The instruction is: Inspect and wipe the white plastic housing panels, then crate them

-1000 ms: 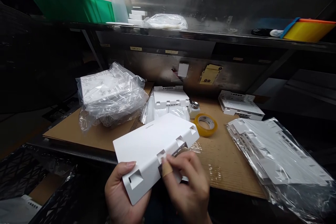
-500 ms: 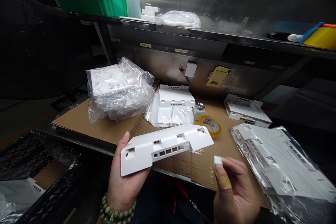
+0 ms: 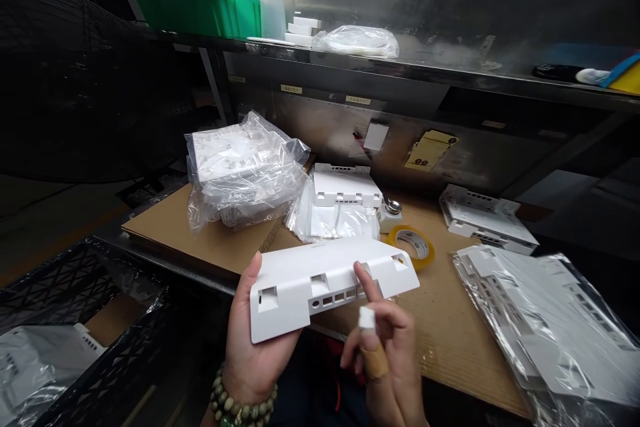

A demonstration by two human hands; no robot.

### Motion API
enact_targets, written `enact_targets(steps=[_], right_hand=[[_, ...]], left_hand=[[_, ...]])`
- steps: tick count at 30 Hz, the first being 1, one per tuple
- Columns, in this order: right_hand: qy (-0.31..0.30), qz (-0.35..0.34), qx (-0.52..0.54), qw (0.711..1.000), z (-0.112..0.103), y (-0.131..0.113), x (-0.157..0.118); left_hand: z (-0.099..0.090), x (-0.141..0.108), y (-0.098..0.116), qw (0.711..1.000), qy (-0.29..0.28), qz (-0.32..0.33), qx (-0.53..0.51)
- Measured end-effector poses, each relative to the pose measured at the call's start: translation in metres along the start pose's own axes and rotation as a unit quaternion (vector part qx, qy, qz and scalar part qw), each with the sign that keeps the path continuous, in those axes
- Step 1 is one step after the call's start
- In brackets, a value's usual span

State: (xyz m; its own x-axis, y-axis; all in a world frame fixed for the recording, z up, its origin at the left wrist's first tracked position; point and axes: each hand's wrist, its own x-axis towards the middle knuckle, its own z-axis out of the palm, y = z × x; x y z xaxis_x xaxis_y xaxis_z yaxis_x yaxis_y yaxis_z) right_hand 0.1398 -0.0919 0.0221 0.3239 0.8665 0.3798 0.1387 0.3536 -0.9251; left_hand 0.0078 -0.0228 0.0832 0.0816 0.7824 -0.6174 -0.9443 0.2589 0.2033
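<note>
My left hand [image 3: 267, 340] is wrapped around the left end of a white plastic housing [image 3: 287, 283], with the thumb on its edge. The housing is tilted so that its row of port cutouts and square notches faces me. My right hand [image 3: 387, 353] is in front of the housing, its index finger stretched out and touching the face near a notch. Its other fingers are loosely bent. Something white covers the tip of the right thumb, and a tan bandage [image 3: 374, 361] sits lower down on it.
Bagged white parts [image 3: 240, 160] lie on cardboard at left. Behind the housing are another white housing [image 3: 345, 185] on plastic bags, a pump bottle [image 3: 391, 213] and yellow tape [image 3: 415, 247]. More housings [image 3: 545, 313] lie at right. A black crate [image 3: 115, 340] stands lower left; a shelf [image 3: 425, 70] spans above.
My right hand has moved left and its index finger now touches the housing. My left hand still holds the housing, now turned slightly. The whole view has shifted a little.
</note>
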Motion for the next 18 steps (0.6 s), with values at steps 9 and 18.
enact_targets(steps=[9, 18], right_hand=[[-0.045, -0.115, -0.096, 0.988, 0.005, 0.013, -0.004], [-0.049, -0.145, 0.056, 0.987, -0.030, 0.013, -0.010]], left_hand=[[-0.020, 0.007, 0.000, 0.996, -0.085, 0.029, -0.001], [-0.047, 0.008, -0.007, 0.976, -0.148, 0.139, 0.073]])
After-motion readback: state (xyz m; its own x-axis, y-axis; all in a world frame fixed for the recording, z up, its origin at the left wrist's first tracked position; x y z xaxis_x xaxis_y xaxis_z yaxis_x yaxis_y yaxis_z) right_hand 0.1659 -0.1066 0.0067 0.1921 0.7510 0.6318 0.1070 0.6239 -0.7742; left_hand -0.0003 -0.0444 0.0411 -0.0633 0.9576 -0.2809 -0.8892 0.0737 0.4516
